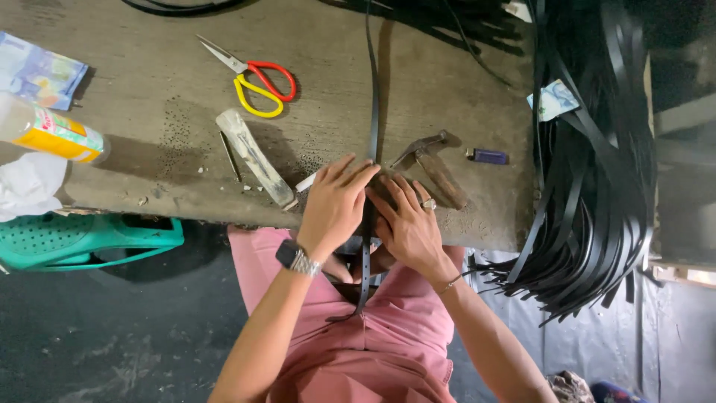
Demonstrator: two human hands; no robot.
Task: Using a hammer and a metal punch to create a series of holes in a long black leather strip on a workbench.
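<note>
A long black strap (371,97) with punched holes runs down the worn wooden table (164,112), over its near edge and onto my pink-clothed lap. My left hand (335,203), with a wristwatch, lies over the strap at the table edge, fingers spread and pressing on it. My right hand (408,222), with a ring and a thin bracelet, grips the same spot from the right side. The two hands touch, and what lies beneath them is hidden.
A hammer (434,163) lies just beyond my right hand, with a purple lighter (486,156) beside it. Further left are a wrapped blade tool (255,157), a thin metal punch (230,155), red-and-yellow scissors (259,79) and a bottle (52,133). Many black straps (597,186) hang off the right edge. A green plastic stool (82,239) stands at the left.
</note>
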